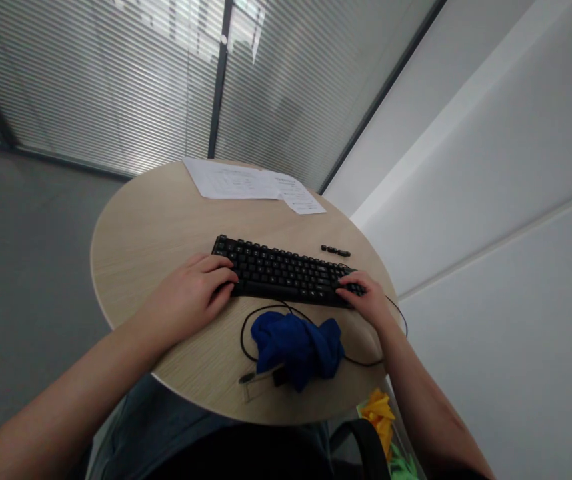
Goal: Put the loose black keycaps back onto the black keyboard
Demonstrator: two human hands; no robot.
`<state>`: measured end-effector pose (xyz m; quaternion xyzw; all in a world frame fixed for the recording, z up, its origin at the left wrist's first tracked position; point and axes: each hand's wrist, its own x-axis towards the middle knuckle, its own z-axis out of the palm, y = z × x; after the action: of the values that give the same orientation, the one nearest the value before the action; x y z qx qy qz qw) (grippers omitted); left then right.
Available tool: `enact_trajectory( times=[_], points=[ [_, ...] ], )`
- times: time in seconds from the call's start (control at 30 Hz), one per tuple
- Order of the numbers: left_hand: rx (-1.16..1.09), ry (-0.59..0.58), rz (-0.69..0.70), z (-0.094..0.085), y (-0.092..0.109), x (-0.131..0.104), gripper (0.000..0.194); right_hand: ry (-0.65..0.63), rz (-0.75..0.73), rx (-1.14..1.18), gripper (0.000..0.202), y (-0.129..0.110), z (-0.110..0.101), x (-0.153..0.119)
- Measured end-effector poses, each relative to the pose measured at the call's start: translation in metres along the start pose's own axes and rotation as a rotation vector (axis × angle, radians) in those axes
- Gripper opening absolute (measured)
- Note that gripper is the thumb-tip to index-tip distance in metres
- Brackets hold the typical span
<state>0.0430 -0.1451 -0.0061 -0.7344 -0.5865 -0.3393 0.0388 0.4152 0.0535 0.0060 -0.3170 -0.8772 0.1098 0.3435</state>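
A black keyboard (281,270) lies on the round wooden table, slightly angled, its right end nearer to me. My left hand (201,287) grips its left end, fingers over the top and thumb at the front edge. On the right end, my right hand (363,297) holds it in a similar way, fingers closed around the corner. Several loose black keycaps (336,251) lie in a row behind the keyboard's right part. In front of it sits a crumpled blue cloth (299,347), with a black cable (243,333) looping around it.
Printed paper sheets (246,183) lie at the far edge of the table (146,220). A thin dark-tipped object (249,378) is beside the cloth, partly covered. Yellow cloth (379,415) and something green show below the table at right. A white wall (506,300) stands close on the right.
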Motion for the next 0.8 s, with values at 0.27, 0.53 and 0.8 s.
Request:
enact_trajectory(
  times=[0.27,0.53,0.8],
  points=[
    [0.033,-0.044,-0.049,-0.003,0.0,0.003,0.037,0.098,-0.069,0.077,0.015,0.002,0.02,-0.042],
    [0.062,-0.035,-0.031,-0.002,-0.007,0.003,0.038,0.033,-0.203,-0.031,0.011,0.005,0.031,-0.036],
    [0.024,-0.013,-0.076,-0.004,-0.008,0.001,0.036,0.041,-0.295,-0.063,0.009,-0.002,0.034,-0.03]
  ],
)
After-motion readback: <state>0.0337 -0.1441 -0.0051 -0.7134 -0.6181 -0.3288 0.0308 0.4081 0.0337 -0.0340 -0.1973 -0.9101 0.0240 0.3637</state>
